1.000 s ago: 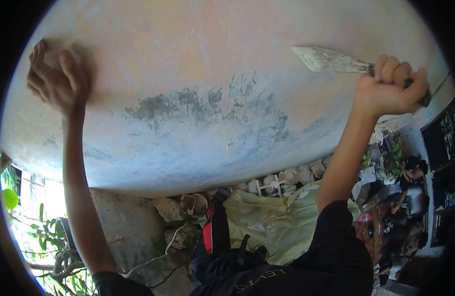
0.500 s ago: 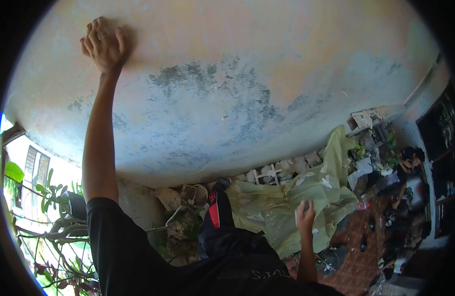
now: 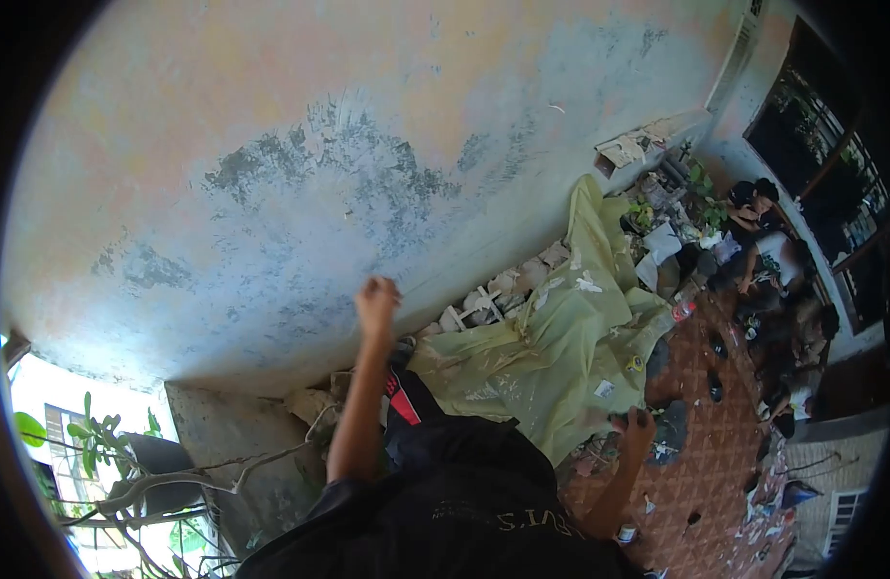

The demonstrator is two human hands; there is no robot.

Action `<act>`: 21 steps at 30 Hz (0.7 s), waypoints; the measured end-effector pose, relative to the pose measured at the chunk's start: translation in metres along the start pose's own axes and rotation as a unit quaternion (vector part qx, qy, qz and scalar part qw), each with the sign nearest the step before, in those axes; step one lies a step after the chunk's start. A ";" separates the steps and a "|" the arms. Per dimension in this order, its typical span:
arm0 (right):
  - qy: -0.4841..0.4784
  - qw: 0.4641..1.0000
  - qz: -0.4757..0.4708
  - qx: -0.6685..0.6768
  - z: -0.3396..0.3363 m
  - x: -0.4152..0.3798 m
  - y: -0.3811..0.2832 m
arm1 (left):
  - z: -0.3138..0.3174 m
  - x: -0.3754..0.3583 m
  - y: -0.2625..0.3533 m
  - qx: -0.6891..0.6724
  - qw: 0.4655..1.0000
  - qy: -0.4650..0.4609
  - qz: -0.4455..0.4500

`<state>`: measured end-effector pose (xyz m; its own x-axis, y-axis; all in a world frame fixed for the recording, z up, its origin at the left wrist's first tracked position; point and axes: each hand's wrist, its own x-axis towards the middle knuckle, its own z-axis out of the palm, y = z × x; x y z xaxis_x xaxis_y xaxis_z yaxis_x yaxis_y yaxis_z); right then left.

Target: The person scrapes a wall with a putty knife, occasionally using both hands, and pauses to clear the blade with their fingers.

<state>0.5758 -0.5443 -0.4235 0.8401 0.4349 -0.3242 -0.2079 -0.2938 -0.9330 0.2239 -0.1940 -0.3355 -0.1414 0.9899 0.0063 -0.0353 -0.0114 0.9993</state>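
My left hand (image 3: 377,301) is lowered in front of the stained wall (image 3: 271,251), its fingers curled together with nothing showing in them. On the right, my right hand (image 3: 636,431) is held low by my side, its fingers bent inward. A small dark shape shows at those fingertips, but I cannot tell what it is. Behind that hand a yellow-green sheet (image 3: 551,362) lies crumpled over a heap along the foot of the wall. Dark patches of peeling paint (image 3: 348,154) mark the wall's middle.
Rubble and white blocks (image 3: 508,289) line the wall's base. Several people (image 3: 773,261) sit at the right beneath a dark window (image 3: 821,145). Scraps and footwear (image 3: 715,386) lie on the red tiled floor (image 3: 696,473). A plant's branches (image 3: 165,478) reach in at lower left.
My left hand has come off the wall, down and to the right, its fingers curling in. My right hand has moved slightly right and down. The view has turned toward the right.
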 end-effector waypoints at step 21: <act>-0.420 0.896 0.026 0.144 0.200 -0.114 -0.044 | 0.047 -0.142 -0.018 0.048 0.900 -0.403 -0.161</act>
<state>0.3890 -0.4109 -0.3769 0.1779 0.9495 -0.2586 -0.4570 -0.1530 -0.8762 0.2907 -0.3276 -0.3531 0.6260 0.7205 -0.2984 0.1455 0.2680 0.9524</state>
